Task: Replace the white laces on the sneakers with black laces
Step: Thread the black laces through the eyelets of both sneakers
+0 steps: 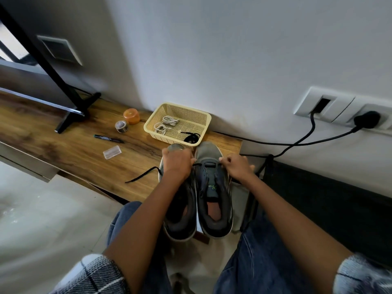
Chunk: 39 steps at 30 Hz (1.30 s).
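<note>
Threading a black lace through the right sneaker, frame centre.

I see 2 sneakers (197, 198) at the bench (70, 149) edge; my left hand (177, 164) and right hand (236, 167) each pinch the black lace (206, 164) across its lowest eyelets. White laces (166, 124) and a second black lace (192, 138) lie in the basket (186, 110) just above.

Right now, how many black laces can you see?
2. One black lace runs through the right sneaker, pulled by the left hand and right hand. Another lies in the basket. More may be hidden.
</note>
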Available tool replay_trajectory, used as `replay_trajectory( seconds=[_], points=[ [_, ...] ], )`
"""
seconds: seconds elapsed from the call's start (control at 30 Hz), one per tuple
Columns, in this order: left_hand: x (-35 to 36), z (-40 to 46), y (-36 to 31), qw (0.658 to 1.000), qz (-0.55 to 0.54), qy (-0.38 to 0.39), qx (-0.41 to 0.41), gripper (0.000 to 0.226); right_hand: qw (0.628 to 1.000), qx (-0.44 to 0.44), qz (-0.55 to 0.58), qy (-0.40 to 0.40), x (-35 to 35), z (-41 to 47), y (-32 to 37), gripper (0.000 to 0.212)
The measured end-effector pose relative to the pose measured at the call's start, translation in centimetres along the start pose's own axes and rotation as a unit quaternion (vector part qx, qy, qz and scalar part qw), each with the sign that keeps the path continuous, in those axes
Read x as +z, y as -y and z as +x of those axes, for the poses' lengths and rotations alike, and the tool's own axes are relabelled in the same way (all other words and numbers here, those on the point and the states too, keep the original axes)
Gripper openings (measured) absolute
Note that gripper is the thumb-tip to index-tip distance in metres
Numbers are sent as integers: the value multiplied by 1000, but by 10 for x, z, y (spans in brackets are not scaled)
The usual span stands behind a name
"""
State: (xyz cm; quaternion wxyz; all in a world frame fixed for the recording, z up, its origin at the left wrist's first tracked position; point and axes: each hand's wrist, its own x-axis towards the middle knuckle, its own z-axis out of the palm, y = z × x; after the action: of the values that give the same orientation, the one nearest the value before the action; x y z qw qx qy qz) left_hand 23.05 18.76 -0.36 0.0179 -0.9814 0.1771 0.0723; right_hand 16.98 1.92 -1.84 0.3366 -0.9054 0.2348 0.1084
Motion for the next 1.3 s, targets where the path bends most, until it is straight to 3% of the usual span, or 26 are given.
replay_trajectory(
  seconds=[0.13, 0.37, 0.47, 0.53, 0.63, 0.7, 1.07, 1.3],
  points=[
    [-19, -1, 23, 998, -13, 56, -7, 43, 994, 4, 106, 29, -21, -3, 3, 48],
    [-40, -20, 40, 990, 24, 135, 39, 44, 990, 10, 132, 52, -75, -24, 20, 36],
    [-47, -30, 42, 995, -8, 88, 41, 36, 988, -6, 153, 29, -97, -37, 23, 36],
    [-55, -32, 48, 994, -95, 55, 21, 37, 988, -18, 152, 19, -114, -49, 26, 34],
    [-80, -34, 58, 964, -265, 34, 5, 51, 986, -32, 165, 8, -140, -68, 33, 30],
    [-102, -38, 62, 945, -328, 6, 21, 48, 983, -41, 178, 4, -156, -80, 38, 27],
    [-230, -69, 49, 872, -460, -138, 96, 37, 975, -132, 166, -64, -217, -141, 91, 27],
    [-270, -74, 31, 820, -520, -203, 129, 32, 963, -185, 164, -109, -234, -160, 121, 26]
  ],
)
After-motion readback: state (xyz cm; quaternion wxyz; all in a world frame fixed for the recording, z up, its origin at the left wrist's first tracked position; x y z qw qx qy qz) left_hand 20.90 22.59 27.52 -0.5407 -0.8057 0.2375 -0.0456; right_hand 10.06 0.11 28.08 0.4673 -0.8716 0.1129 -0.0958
